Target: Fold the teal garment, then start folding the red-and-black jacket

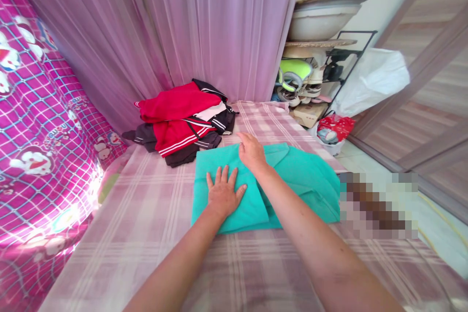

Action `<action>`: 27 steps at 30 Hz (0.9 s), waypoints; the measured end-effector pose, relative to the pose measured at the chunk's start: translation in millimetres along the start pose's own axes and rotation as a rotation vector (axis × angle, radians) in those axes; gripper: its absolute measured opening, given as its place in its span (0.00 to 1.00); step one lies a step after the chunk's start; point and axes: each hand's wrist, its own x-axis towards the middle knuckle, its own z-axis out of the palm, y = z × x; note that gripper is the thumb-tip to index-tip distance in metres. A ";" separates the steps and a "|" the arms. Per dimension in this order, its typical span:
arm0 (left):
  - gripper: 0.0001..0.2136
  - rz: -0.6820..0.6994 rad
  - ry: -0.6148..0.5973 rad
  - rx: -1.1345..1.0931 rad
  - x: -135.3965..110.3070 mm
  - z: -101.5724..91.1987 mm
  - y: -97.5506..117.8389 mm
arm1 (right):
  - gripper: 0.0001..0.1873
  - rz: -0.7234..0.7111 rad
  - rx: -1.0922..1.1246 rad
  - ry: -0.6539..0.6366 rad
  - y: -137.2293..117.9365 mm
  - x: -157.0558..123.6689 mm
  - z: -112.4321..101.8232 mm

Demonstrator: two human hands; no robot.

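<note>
Right now your left hand (223,194) lies flat, fingers spread, on the folded teal cotton garment (300,175) at frame centre on the plaid pink bedsheet (146,234); your right hand (251,151) presses its upper edge, fingers curled loosely, pinching nothing. Upper left sits a red-and-black clothes pile (183,119).

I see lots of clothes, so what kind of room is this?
Probably a bedroom at home: a checked bed sheet, a clothes pile by a lilac curtain, and a shoe rack.
</note>
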 end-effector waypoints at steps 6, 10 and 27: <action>0.32 0.025 0.058 0.000 -2.0 5.1 -0.5 | 0.24 -0.071 -0.020 -0.312 10.2 2.0 33.7; 0.33 0.087 0.088 0.002 -10.2 12.1 -2.1 | 0.24 -0.064 -0.060 -0.350 25.1 -1.4 46.3; 0.36 0.112 -0.081 -0.104 -9.3 -0.9 -3.9 | 0.26 0.083 -0.016 -0.200 24.8 -40.7 40.0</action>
